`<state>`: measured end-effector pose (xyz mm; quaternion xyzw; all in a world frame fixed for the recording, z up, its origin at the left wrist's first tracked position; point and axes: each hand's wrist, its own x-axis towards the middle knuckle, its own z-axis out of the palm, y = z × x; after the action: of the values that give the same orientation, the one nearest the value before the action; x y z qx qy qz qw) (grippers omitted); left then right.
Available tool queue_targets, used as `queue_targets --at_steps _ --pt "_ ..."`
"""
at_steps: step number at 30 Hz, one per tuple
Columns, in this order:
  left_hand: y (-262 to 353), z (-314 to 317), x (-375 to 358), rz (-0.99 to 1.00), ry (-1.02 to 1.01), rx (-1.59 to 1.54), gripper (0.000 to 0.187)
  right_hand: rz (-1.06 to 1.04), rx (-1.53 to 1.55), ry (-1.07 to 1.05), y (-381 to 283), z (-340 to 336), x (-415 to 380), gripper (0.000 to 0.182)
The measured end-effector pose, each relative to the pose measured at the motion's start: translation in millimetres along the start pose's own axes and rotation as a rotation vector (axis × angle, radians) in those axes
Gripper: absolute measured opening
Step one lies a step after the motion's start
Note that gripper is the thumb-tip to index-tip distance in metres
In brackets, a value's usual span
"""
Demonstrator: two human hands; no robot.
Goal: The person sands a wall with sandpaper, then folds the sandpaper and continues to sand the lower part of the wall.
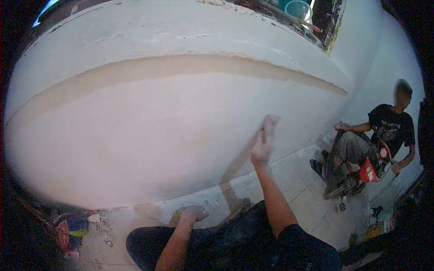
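Note:
My right hand (261, 151) reaches forward to the white wall (158, 122), right at its surface and above the floor line. Its fingers are closed around a small, pale piece that is blurred, and I cannot tell what it is. Lower down, my left hand (192, 213), dusted white, hovers by my left knee near the foot of the wall. Its fingers are curled inward, and whatever they may hold is hidden. The wall is smooth and pale, with a darker beige band (190, 63) under a projecting white ledge (135, 38).
At the right a person (392, 124) in a dark T-shirt sits on a small bike with a red front plate (368, 170). A clear tub (298, 9) stands in the window opening above. Rubble and a red basket (63, 232) lie at lower left on the tiled floor (294, 180).

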<state>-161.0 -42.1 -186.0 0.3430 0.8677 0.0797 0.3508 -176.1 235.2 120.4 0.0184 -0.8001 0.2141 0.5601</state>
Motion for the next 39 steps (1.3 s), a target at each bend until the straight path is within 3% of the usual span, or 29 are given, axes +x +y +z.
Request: queue_targets --at_steps 1,3,4,7,9,10,12,13,17,18,19,21,22,24,27,28,30,34,36,37,39 --pt "1.6 -6.7 2.6 -0.008 -0.033 0.036 0.061 -0.009 0.004 0.002 3.0 -0.6 12.4 0.052" --pt "7.7 -26.3 -2.2 -0.014 -0.052 0.027 0.061 0.295 0.075 0.200 7.2 -0.4 41.4 0.053" --pt "11.3 -34.5 -5.5 -0.021 -0.076 0.020 0.062 0.297 0.074 0.200 -2.2 0.0 60.1 0.053" --pt "6.3 -18.8 25.6 0.014 -0.048 0.032 0.065 0.252 0.097 0.220 -30.9 6.2 86.6 0.053" --pt "26.0 -46.7 -6.9 -0.015 -0.009 0.001 0.066 -0.089 -0.016 0.033 -37.4 10.0 76.7 0.052" --pt "37.3 -62.1 -22.7 -0.054 0.036 -0.046 0.068 -0.089 -0.028 0.040 -30.2 3.6 66.8 0.052" --pt "24.3 -27.8 24.4 -0.010 0.014 -0.030 0.070 -0.151 -0.063 -0.155 -5.2 -3.9 44.1 0.052" --pt "17.0 -17.7 41.1 0.023 -0.003 -0.018 0.071 -0.157 -0.060 -0.151 9.5 -6.2 44.1 0.052" --pt "27.5 -41.1 16.9 0.053 -0.070 0.006 0.069 0.217 0.057 0.140 47.1 -29.3 80.3 0.051" --pt "29.9 -43.6 12.7 0.064 -0.005 0.027 0.068 0.356 0.158 0.228 48.2 -31.2 97.4 0.051" --pt "25.7 -42.1 8.8 0.068 0.051 0.054 0.066 0.368 0.160 0.231 42.1 -26.9 103.9 0.051" --pt "27.4 -37.1 19.1 0.035 0.048 -0.005 0.065 0.146 -0.001 0.162 31.0 -16.3 116.6 0.051" --pt "29.5 -36.2 24.5 0.004 0.048 -0.065 0.064 0.143 -0.005 0.162 20.8 -13.5 115.3 0.051" --pt "28.8 -36.1 29.0 0.040 0.027 -0.021 0.064 -0.031 -0.094 0.006 3.0 -14.4 98.6 0.051" --pt "32.8 -34.4 42.3 0.041 -0.039 0.048 0.064 -0.053 -0.153 -0.122 55.3 -26.7 61.1 0.060" --pt "32.9 -37.7 45.7 0.014 -0.079 0.068 0.064 -0.053 -0.147 -0.116 68.2 -28.3 65.8 0.060" --pt "28.7 -40.3 44.3 0.035 -0.028 0.062 0.065 0.237 -0.022 0.118 92.1 -30.2 85.3 0.061" --pt "30.5 -47.3 54.3 0.003 -0.061 0.013 0.065 0.216 0.052 0.250 68.9 -25.4 133.3 0.060" --pt "31.3 -47.9 54.1 0.029 -0.057 0.029 0.064 0.024 -0.028 0.102 34.9 -19.0 127.0 0.060" --pt "32.0 -46.1 52.8 0.056 -0.056 0.042 0.064 0.028 -0.029 0.102 38.4 -21.7 113.6 0.060" --pt "33.3 -48.3 56.0 0.067 -0.052 0.059 0.064 -0.168 -0.100 -0.105 52.9 -23.5 87.6 0.060"
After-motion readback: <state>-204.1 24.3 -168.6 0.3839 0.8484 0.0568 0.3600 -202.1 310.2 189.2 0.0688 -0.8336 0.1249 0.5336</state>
